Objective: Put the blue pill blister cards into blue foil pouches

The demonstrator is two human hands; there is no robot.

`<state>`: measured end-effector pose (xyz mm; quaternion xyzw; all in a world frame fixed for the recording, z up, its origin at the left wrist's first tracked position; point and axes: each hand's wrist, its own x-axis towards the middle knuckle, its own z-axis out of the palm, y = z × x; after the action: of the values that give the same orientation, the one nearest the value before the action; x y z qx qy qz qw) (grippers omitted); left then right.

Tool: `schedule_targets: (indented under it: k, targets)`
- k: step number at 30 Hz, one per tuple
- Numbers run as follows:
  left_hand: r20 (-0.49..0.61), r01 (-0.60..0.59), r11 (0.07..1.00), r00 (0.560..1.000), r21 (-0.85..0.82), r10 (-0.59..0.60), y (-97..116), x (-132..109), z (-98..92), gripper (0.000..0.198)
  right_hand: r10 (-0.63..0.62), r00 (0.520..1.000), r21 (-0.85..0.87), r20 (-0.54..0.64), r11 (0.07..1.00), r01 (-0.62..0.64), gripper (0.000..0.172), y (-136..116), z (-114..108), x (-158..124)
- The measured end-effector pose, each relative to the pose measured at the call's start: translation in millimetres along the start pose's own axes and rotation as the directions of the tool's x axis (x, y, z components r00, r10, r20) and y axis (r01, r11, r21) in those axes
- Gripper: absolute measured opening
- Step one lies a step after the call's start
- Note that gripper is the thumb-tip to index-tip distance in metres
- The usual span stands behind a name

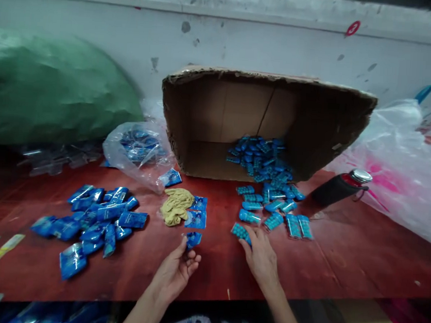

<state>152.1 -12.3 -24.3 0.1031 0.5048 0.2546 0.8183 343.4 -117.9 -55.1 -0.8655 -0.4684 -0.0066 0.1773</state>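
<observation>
My left hand [179,269] pinches a small blue packet [193,239] between thumb and fingers. Just above it, two flat blue packets [195,219] lie beside a crumpled yellow-green cloth [176,206]. The fingers of my right hand [261,254] are on a clear-wrapped blue-green piece [241,232] on the table. Several similar wrapped pieces [250,216] lie beyond and to the right of that hand, trailing back to a pile [261,157] in the open cardboard box [201,159]. On the left, a heap of filled blue packets [104,213] is spread out.
A clear bag of blue packets [139,144] sits left of the box. A dark bottle [336,189] leans at the right, before pink-white plastic bags [401,158]. A big green sack [55,88] fills the back left. A yellow-handled cutter [5,248] lies on the red table [321,273].
</observation>
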Motion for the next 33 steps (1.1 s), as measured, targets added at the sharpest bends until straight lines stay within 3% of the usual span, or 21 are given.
schedule_targets:
  k: [2,6,8,10,12,14,17,21,24,26,27,30,33]
  targets:
    - [0.011,0.019,1.0,1.0,-0.001,-0.019,0,1,-2.1,0.01,-0.047,0.997,0.043,0.053,0.998,0.045,0.032,-3,0,-1]
    - [0.058,0.002,0.999,0.998,0.034,-0.004,-4,3,-4.4,0.008,-0.002,0.999,0.087,0.053,0.996,-0.003,0.032,-20,-9,3]
    - [0.091,-0.052,0.996,0.995,0.076,0.045,-7,3,-5.3,0.014,0.02,0.999,0.26,0.043,0.965,-0.031,0.035,-36,-15,6]
    - [0.128,-0.112,0.986,0.987,0.128,0.095,-9,2,-5.6,0.018,-0.006,0.994,0.566,0.111,0.823,-0.058,0.038,-54,-16,8]
    - [0.163,-0.167,0.97,0.977,0.179,0.138,-10,2,-5.3,0.019,-0.097,0.968,0.805,0.23,0.579,-0.133,0.038,-73,-13,8]
    - [0.184,-0.232,0.95,0.963,0.209,0.195,-8,2,-4.9,0.022,-0.161,0.937,0.891,0.31,0.393,-0.228,0.035,-89,-8,8]
    - [0.185,-0.282,0.941,0.951,0.189,0.248,-6,2,-5.1,0.025,-0.122,0.935,0.908,0.333,0.309,-0.282,0.029,-106,-2,8]
    - [0.192,-0.158,0.981,0.972,0.111,0.134,-4,-1,-7.4,0.022,-0.1,0.955,0.894,0.28,0.39,-0.222,0.025,-108,-7,7]
    - [0.113,-0.081,0.995,0.991,0.062,0.074,-3,-4,-9.8,0.019,-0.083,0.993,0.737,0.089,0.676,-0.01,0.028,-85,-12,6]
    - [0.073,-0.06,0.998,0.996,0.031,0.058,-2,-6,-10.9,0.018,-0.061,0.997,0.419,-0.051,0.905,0.077,0.032,-62,-11,5]
    - [0.06,-0.052,0.998,0.997,0.021,0.051,-2,-6,-11.0,0.018,-0.05,0.996,0.248,-0.073,0.966,0.067,0.032,-51,-9,4]
    - [0.038,-0.037,0.999,0.999,0.002,0.037,-1,-7,-10.3,0.019,-0.035,0.999,-0.031,-0.026,0.999,0.034,0.03,-28,1,2]
    - [0.031,-0.045,0.999,0.998,-0.002,0.045,-3,-6,-9.3,0.019,-0.035,0.999,0.086,0.016,0.996,0.034,0.029,-28,6,1]
